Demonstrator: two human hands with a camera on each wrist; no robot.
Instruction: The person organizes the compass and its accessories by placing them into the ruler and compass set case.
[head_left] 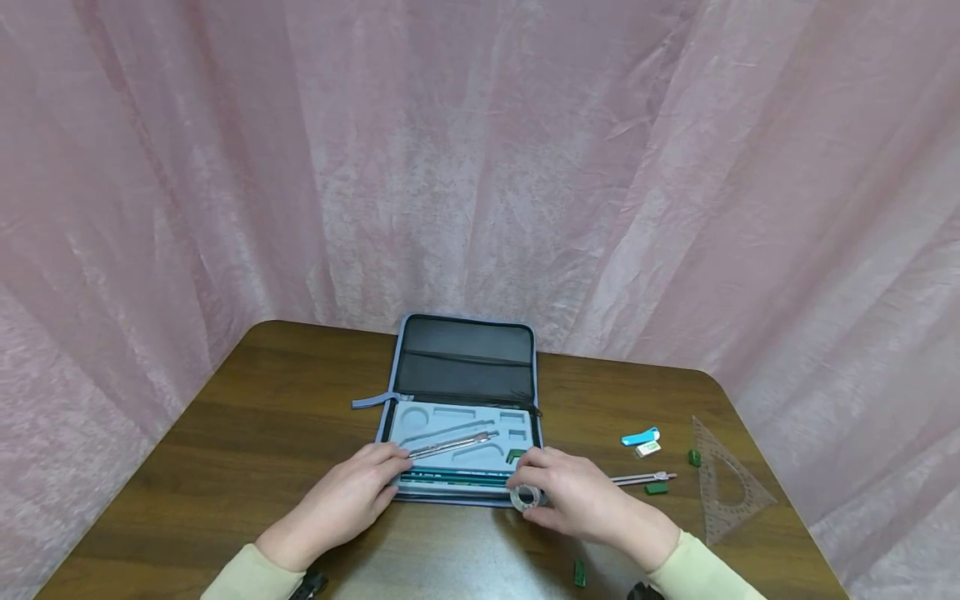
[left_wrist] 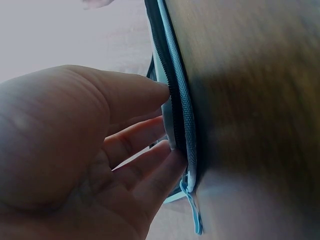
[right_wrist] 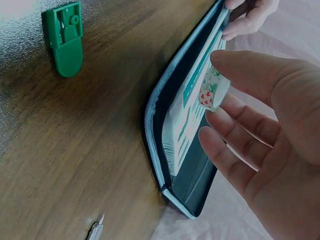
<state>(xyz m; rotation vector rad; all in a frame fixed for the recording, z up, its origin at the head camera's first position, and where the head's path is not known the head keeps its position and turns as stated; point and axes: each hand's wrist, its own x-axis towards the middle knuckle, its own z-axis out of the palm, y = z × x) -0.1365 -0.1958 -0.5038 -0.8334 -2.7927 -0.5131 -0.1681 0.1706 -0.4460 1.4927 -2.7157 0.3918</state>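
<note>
An open blue zip case (head_left: 533, 343) lies on the table with its dark lid leaning back. Its pale blue moulded tray (head_left: 442, 429) holds a silver compass (head_left: 453, 444), a small green angled piece (head_left: 514, 456) and several green pencils (head_left: 457, 477). At the case's front left corner, my left hand (head_left: 348, 492) grips the edge, its thumb against the zip in the left wrist view. Between thumb and fingers my right hand (head_left: 573, 492) pinches a small roll of tape (right_wrist: 209, 91), printed with red and green, over the tray's front right corner.
Right of the case lie a second compass-like tool (head_left: 637, 479), a green block (head_left: 656, 489), a white eraser (head_left: 648, 448), a blue piece (head_left: 640, 437), another green piece (head_left: 694, 458) and a clear set square (head_left: 712, 508). A green plastic piece (right_wrist: 68, 55) lies nearer the front. Pink curtain hangs behind.
</note>
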